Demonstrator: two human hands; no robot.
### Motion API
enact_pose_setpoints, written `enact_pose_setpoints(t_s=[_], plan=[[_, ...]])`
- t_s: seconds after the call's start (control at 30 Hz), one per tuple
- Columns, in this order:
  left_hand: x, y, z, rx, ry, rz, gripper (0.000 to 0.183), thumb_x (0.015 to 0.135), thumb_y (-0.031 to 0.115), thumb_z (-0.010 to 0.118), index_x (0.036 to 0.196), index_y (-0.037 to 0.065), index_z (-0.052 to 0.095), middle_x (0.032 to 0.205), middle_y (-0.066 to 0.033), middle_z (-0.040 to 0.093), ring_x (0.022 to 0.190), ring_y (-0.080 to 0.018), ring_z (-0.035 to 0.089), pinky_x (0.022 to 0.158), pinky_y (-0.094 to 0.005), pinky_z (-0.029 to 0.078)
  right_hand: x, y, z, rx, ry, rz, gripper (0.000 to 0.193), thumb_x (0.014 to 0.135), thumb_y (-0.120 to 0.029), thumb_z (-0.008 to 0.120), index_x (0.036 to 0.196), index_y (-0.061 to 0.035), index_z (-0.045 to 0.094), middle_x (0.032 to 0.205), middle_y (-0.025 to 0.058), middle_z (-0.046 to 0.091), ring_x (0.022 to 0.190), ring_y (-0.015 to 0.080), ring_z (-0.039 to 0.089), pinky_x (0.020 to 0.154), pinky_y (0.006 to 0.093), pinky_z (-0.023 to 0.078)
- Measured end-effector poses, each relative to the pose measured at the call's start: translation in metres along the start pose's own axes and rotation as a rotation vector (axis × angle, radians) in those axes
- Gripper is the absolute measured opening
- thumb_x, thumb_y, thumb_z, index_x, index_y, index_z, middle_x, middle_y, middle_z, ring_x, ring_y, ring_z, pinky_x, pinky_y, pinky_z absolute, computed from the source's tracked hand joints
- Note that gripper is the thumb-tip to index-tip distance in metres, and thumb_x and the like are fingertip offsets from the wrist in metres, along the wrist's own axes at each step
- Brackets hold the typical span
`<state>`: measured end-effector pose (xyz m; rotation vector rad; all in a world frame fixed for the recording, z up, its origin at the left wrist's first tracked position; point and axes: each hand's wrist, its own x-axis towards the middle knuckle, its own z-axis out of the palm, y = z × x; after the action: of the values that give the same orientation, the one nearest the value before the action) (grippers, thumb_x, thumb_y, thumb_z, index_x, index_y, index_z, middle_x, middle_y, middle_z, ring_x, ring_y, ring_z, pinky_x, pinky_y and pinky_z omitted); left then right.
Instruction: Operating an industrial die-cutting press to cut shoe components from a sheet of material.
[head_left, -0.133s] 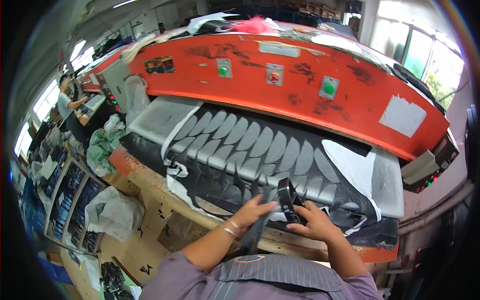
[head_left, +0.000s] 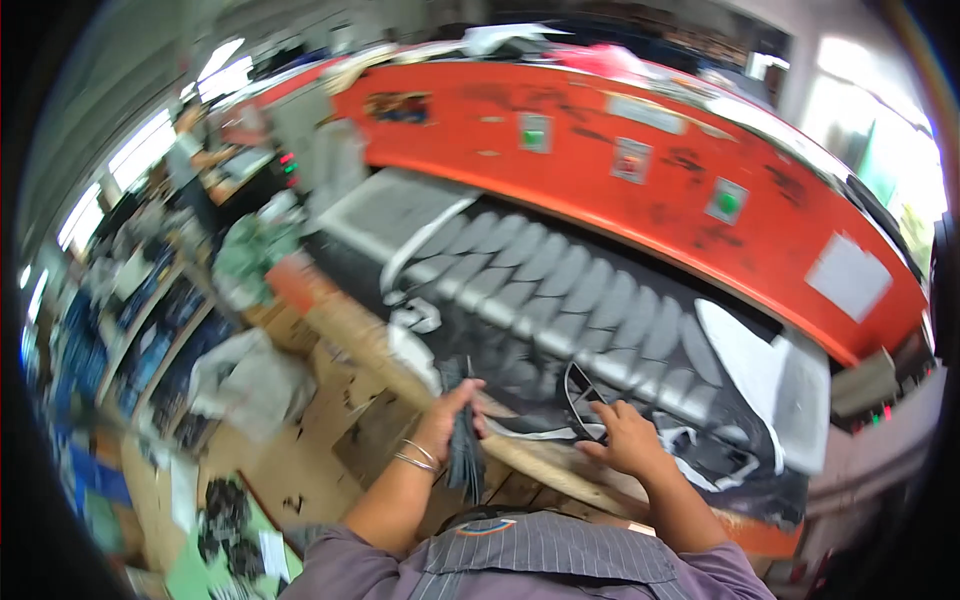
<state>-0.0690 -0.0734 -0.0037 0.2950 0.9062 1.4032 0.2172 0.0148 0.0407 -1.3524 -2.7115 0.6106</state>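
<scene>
My left hand (head_left: 448, 425) is closed around a bunch of limp dark cut pieces (head_left: 466, 462) that hang down in front of the press bed. My right hand (head_left: 630, 440) grips the near end of a black, leaf-shaped cutting die (head_left: 580, 392), its thin wall standing on edge. Beneath the die lies a black sheet (head_left: 480, 345), cut through with rows of leaf-shaped openings. Grey bed surface (head_left: 385, 205) shows through them. White scrap material (head_left: 735, 350) borders the sheet at the right.
The red press beam (head_left: 460, 110), with green and red buttons, spans the far side of the bed. A wooden rail (head_left: 370, 345) edges the near side. At left are shelves (head_left: 150, 345), plastic bags (head_left: 250, 380) and a person (head_left: 195, 165) standing farther off.
My left hand has moved left and away from the die, carrying the dark pieces. My right hand stays at the die. The view has swung, shifting the scene to the right.
</scene>
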Motion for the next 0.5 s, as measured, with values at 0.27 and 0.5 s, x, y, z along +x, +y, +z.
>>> enact_pose_setpoints(t_s=[0.27,0.5], plan=[[-0.245,-0.089,-0.238,-0.593,0.854,0.365,0.029,0.084,0.036,0.069,0.099,0.013,0.059,0.087,-0.005,0.063,0.076,-0.0242,0.061,0.073,-0.0421,0.051,0.026,0.125,0.019,-0.052,0.373,-0.012,0.059,0.087,-0.025,0.064,0.136,0.0009,0.043,0.132,0.0213,0.051,0.118,0.0336,0.052,0.103,0.0385,0.038],[-0.488,-0.254,-0.34,-1.211,1.276,1.05,0.046,0.084,0.039,0.063,0.119,0.012,0.051,0.113,-0.0131,0.058,0.109,-0.0313,0.056,0.094,-0.0562,0.044,0.086,0.284,-0.023,-0.616,0.423,0.344,0.067,0.091,-0.059,0.031,0.135,-0.0113,0.045,0.133,0.0234,0.048,0.117,0.0417,0.051,0.092,0.0618,0.039]])
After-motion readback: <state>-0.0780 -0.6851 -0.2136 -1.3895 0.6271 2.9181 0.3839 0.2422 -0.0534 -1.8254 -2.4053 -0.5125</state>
